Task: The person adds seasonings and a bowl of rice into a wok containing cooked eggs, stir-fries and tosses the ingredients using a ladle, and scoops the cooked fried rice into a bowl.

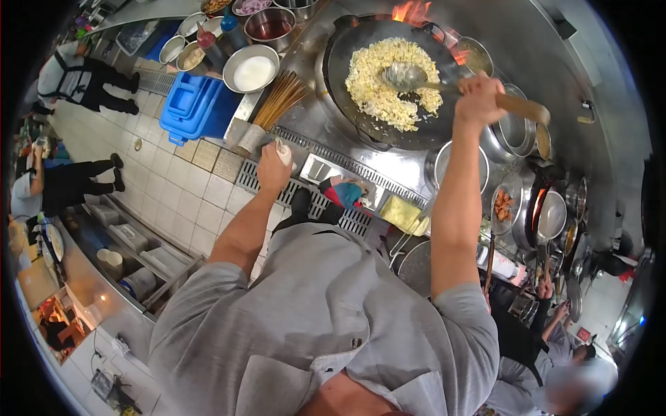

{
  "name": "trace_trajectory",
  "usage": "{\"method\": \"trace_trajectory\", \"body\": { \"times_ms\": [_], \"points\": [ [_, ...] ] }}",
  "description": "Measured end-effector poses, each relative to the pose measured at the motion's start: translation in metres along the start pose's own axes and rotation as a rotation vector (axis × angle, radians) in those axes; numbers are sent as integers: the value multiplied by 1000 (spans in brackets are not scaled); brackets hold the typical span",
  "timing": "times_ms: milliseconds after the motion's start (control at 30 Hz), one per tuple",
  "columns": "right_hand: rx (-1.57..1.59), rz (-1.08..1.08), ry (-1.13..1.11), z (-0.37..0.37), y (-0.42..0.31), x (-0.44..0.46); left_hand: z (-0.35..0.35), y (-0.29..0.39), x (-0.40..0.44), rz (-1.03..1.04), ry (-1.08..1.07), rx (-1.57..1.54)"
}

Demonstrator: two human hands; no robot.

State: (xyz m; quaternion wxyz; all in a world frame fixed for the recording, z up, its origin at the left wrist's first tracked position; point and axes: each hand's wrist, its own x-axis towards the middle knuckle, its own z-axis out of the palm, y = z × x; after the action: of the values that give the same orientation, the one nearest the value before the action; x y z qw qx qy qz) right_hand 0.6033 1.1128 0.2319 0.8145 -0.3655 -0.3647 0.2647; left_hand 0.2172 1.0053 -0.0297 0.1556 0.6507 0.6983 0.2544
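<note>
Cannot see the part of the white cloth [283, 150] inside the left hand [274, 172]; cannot see the underside of the ladle bowl [402, 76], hidden against the pale food [374, 59] in the wok [388, 28], nor tell that food's small pieces apart; lose a stretch of handle [525, 109] under the right hand [480, 100], and the middle of a round metal vessel [442, 168] behind the right forearm [458, 229]; find flames [411, 12] cut by the top edge; cannot identify the coloured bundle [347, 191]; cannot make out a blurred head [579, 388], lower right.
</note>
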Motion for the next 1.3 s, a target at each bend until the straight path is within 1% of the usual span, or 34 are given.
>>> {"method": "trace_trajectory", "body": {
  "times_ms": [33, 100, 167, 200, 267, 333, 367, 467, 500, 533, 600, 633, 667, 767, 800, 833, 867, 900, 967, 1033, 1067, 1133, 1167, 1200, 1267, 1300],
  "points": [
    [47, 20, -78, 4, -14, -7, 0, -1, 3, 2, 5, -1],
    [23, -80, -325, 5, -41, -48, 0, -5, 4, 7, -3, 1],
    [-264, -132, -276, 14, -17, -79, -2, -7, 13, 20, -20, 1],
    [-416, -152, -244, 8, -9, -96, -3, -7, 9, 28, -41, 1],
    [-450, -205, -253, -7, 30, -61, -4, -3, 6, 28, -51, -6],
    [-250, -129, -248, 6, 42, -26, -7, -1, 5, 22, -39, -4],
    [-360, -144, -301, 25, 20, -23, -9, 1, 8, 10, -40, -3],
    [-356, -357, -283, 61, 8, -52, -9, -1, 5, -2, -64, -3],
    [-602, -410, -366, 67, -2, -66, -7, -3, 5, 6, -66, -10],
    [-589, -223, -376, 49, 20, -73, -6, -4, 5, 14, -65, -21],
    [-605, -348, -286, 6, 51, -44, -7, -4, 4, 1, -80, -34],
    [-663, -401, -301, -14, 41, -23, -8, -4, 5, -6, -82, -41],
    [-193, -107, -209, -34, 36, -5, -10, -4, 3, -8, -85, -51],
    [-155, 7, 7, -56, -49, 29, -10, -4, 4, -21, -68, -69],
    [-157, -25, -61, -92, -56, 46, -9, -5, 8, -8, -50, -70],
    [-188, -67, -185, -88, -66, 37, -7, -7, 5, 13, -50, -66],
    [-170, -120, -118, -90, -44, 27, -7, -9, 4, 44, -52, -61],
    [-155, -181, -49, -93, -10, 19, -4, -9, 4, 27, -55, -58],
    [134, -186, 51, -85, 65, 12, -7, -7, 6, 52, -55, -84],
    [71, -210, 31, -31, 68, 7, -13, -5, 5, 43, -86, -103],
    [55, -101, 97, 3, 40, 0, -13, -6, 3, 43, -102, -95],
    [-52, -83, 40, 0, -5, -8, -13, -7, 6, 32, -113, -93],
    [-11, -65, -30, -7, -35, -23, -18, -2, 7, 0, -144, -102],
    [30, -41, -93, -17, -61, -44, -18, -2, 8, 12, -127, -100],
    [86, -89, -194, -33, -61, -73, -18, -2, 9, 42, -97, -94],
    [-1, -114, -98, -26, -46, -73, -17, -3, 10, 47, -104, -101]
  ]
}}
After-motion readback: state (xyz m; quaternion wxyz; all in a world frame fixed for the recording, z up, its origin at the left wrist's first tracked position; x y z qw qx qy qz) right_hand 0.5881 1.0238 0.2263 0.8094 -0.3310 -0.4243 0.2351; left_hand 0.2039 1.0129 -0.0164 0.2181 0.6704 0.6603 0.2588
